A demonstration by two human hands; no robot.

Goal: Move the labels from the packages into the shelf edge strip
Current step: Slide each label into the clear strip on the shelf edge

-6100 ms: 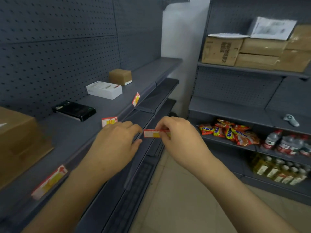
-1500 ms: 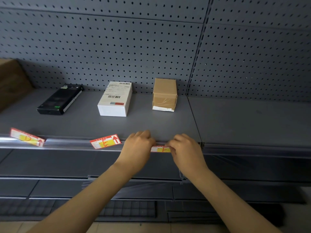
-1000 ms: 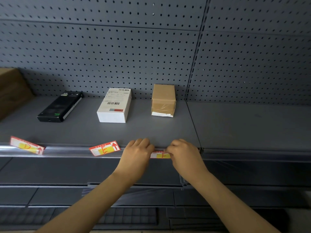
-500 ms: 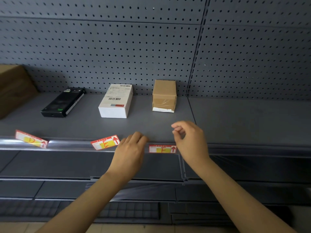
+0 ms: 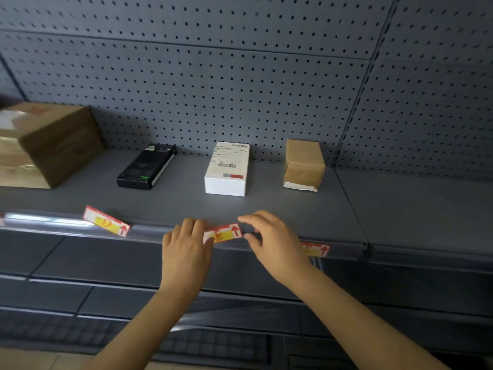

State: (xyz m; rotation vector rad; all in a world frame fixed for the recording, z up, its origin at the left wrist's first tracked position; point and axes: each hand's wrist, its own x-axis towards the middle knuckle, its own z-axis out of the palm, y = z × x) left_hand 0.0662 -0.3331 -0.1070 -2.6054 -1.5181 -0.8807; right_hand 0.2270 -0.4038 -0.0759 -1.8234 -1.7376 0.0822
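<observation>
While one label (image 5: 314,249) at the right sits flat in the shelf edge strip (image 5: 400,253), the left hand (image 5: 185,249) pinches the tilted middle label (image 5: 223,233), the right hand (image 5: 272,244) hovers open, empty, and the left label (image 5: 106,225) seems unseated.

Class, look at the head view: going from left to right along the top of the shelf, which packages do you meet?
Large brown carton → black box → white box → small brown box.
</observation>
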